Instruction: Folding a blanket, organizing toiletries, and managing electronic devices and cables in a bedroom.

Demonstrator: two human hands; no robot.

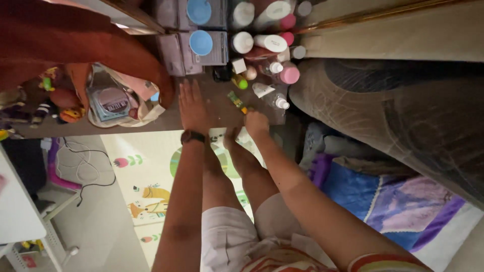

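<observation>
Bottles (272, 43) crowd our dark tabletop (217, 100); our left hand (193, 106) lies flat and spread, our right hand (256, 122) pinches a green-yellow tube (236, 101).

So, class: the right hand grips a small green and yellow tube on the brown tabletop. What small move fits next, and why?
Probably lift the tube clear. The right hand pinches its near end, while the left hand lies flat and bottles crowd close behind.

Both arms stretched forward, nearly straight. Left hand (193, 106) flat, palm down, fingers (189, 88) extended and together, dark band at wrist. Right hand (256, 122) curled closed, knuckles up, wrist slightly bent inward.
</observation>
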